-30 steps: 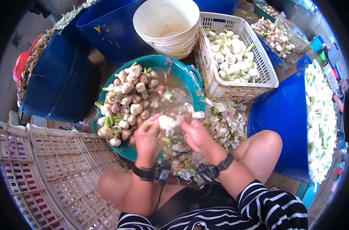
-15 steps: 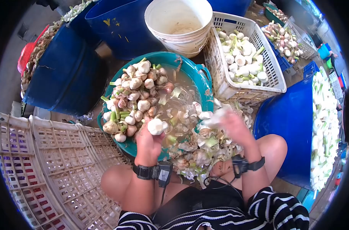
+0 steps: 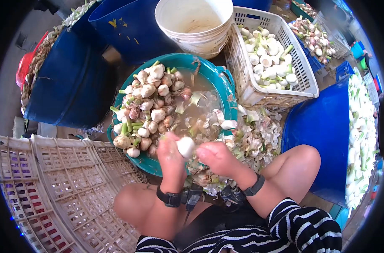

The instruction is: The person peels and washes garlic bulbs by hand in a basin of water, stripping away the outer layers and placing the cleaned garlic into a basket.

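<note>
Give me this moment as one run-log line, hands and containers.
left hand: holding white garlic bulb | right hand: beside it, contact unclear | teal basin: murky water, garlic pile | pale crate: white bulbs

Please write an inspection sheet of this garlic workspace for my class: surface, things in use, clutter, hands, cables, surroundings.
Surface: brown floor, partly visible between containers.
Things in use: garlic heap in green tub with cloudy water; white bulbs in crate.
Clutter: loose skins beside the tub, some in its water.
Hands: left hand holds white bulb; right hand curled beside it, contact unclear.
Cables: dark cable hanging near left wrist.
Surroundings: blue barrels, white bucket, large crate panels.
</note>
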Action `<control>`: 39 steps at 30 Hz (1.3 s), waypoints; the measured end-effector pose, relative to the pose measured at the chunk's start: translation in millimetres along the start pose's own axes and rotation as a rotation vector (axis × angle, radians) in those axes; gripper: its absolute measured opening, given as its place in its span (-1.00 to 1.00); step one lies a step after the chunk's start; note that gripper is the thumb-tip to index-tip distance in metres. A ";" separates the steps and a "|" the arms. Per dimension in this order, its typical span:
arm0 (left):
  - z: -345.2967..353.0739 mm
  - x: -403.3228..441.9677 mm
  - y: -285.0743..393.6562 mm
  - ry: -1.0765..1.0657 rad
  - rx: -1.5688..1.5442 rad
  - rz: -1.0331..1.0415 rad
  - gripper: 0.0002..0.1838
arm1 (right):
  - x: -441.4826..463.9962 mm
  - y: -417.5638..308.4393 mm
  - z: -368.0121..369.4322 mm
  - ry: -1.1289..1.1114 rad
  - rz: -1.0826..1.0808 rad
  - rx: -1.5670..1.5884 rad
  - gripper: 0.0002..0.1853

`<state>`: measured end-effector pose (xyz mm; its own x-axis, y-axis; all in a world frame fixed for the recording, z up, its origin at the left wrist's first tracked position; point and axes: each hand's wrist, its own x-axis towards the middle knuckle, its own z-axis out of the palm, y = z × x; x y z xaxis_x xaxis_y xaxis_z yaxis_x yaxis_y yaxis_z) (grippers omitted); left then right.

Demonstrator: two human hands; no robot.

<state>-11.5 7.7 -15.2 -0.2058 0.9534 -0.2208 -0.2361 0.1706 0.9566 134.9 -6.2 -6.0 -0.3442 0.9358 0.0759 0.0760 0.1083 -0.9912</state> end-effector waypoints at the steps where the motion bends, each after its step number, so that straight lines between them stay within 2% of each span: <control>1: -8.9 8.6 0.1 0.145 -0.041 0.013 -0.74 | -2.4 9.5 -3.6 -0.011 0.006 0.002 -0.69; 2: -13.3 16.8 7.8 0.291 -0.083 0.028 -0.74 | -4.3 22.0 -8.9 0.005 0.109 0.261 -0.67; 3: -17.7 22.2 19.6 0.336 -0.109 0.003 -0.73 | -3.4 32.3 -10.3 0.023 0.211 0.519 -0.64; 4: -24.1 22.6 26.8 0.286 0.030 -0.043 -0.77 | 3.9 37.5 -1.7 0.016 0.210 0.519 -0.64; 6: -25.5 26.9 5.7 0.131 0.195 0.061 -0.77 | 20.3 46.0 19.8 0.369 0.492 0.663 -0.57; 7: -16.1 23.5 4.9 0.101 0.362 0.043 -0.71 | 26.2 54.7 14.6 0.213 0.628 0.985 -0.51; 8: -5.2 18.7 3.8 0.103 0.389 0.156 -0.67 | 33.0 68.0 14.8 0.214 0.629 0.980 -0.51; 10: -2.1 17.3 16.7 0.173 0.225 0.162 -0.63 | 51.6 90.4 16.3 0.196 0.869 1.384 -0.49; 11: -4.2 16.4 28.5 0.220 0.134 0.139 -0.61 | 69.9 81.6 8.3 0.195 0.754 1.439 -0.43; 12: -7.7 16.3 41.7 0.259 0.044 0.119 -0.60 | 95.6 44.9 -5.9 0.086 0.486 1.656 -0.39; 13: -10.5 15.1 51.4 0.311 -0.019 0.071 -0.54 | 112.4 -0.1 -29.0 -0.016 0.305 1.571 -0.35; 14: -12.9 15.0 50.3 0.313 -0.019 0.073 -0.54 | 130.7 -20.8 -39.6 0.026 0.104 1.550 -0.35; 16: -16.5 15.6 48.0 0.318 -0.132 0.051 -0.53 | 167.7 3.0 -36.5 0.133 0.030 1.362 -0.55; 18: -14.5 18.9 39.0 0.273 -0.229 -0.004 -0.60 | 182.7 75.8 7.2 0.027 0.224 0.451 -0.80; 19: -12.2 19.6 36.2 0.251 -0.259 -0.020 -0.62 | 181.2 144.0 39.4 -0.026 -0.014 -0.355 -0.87; 20: -9.6 20.6 34.6 0.228 -0.287 -0.035 -0.64 | 159.9 141.6 56.4 -0.232 0.104 -0.791 -0.80; 21: -7.4 21.3 34.0 0.227 -0.292 -0.040 -0.70 | 145.5 185.6 75.7 -0.111 -0.112 -0.867 -0.78; 22: -4.4 22.2 34.5 0.223 -0.287 -0.030 -0.70 | 132.5 176.8 84.9 -0.148 0.011 -0.939 -0.75; 23: -1.3 22.2 35.6 0.253 -0.254 -0.049 -0.73 | 129.5 164.6 83.3 -0.254 0.068 -0.976 -0.79; 24: -0.2 21.8 36.4 0.286 -0.222 -0.071 -0.75 | 131.6 160.9 82.9 -0.251 0.062 -0.972 -0.79; 26: -5.7 20.6 28.6 0.277 -0.211 -0.066 -0.76 | 125.5 160.1 83.0 -0.626 0.302 -0.897 -0.79; 27: -9.9 21.8 23.7 0.265 -0.199 -0.059 -0.75 | 115.5 174.8 85.8 -0.544 0.223 -0.773 -0.75; 29: -13.1 25.7 15.5 0.262 -0.199 -0.042 -0.73 | 107.5 167.9 83.2 -0.493 0.188 -0.720 -0.73; 30: -13.3 26.9 10.8 0.394 -0.130 -0.016 -0.72 | 102.7 165.8 83.0 -0.448 0.159 -0.659 -0.70; 31: -13.5 28.8 5.9 0.529 -0.063 0.008 -0.71 | 97.8 134.2 74.4 -0.283 0.232 -0.526 -0.67; 32: -15.0 30.2 -0.2 0.543 -0.072 0.003 -0.71 | 91.0 111.8 64.5 -0.300 0.233 -0.533 -0.67; 34: -16.2 30.0 -8.2 0.319 -0.060 -0.033 -0.69 | 74.6 74.3 45.2 -0.176 0.149 -0.133 -0.69; 35: -14.0 27.3 -0.5 0.157 -0.061 -0.096 -0.72 | 68.0 50.9 38.9 -0.174 0.154 -0.138 -0.69; 36: -14.1 29.1 -0.4 0.149 -0.066 -0.099 -0.72 | 61.4 28.0 32.5 -0.155 0.151 -0.231 -0.70; 38: -9.3 33.7 -1.3 0.016 0.160 -0.073 -0.78 | 54.2 13.3 22.5 -0.123 0.149 -0.335 -0.72; 39: -1.8 31.2 -2.1 0.046 0.125 -0.035 -0.81 | 51.7 10.4 19.2 -0.130 0.113 -0.474 -0.74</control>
<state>-19.2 36.6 -24.5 -0.2433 0.9345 -0.2600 -0.1238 0.2360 0.9638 99.9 36.8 -14.5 -0.4205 0.9044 -0.0728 0.5254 0.1773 -0.8322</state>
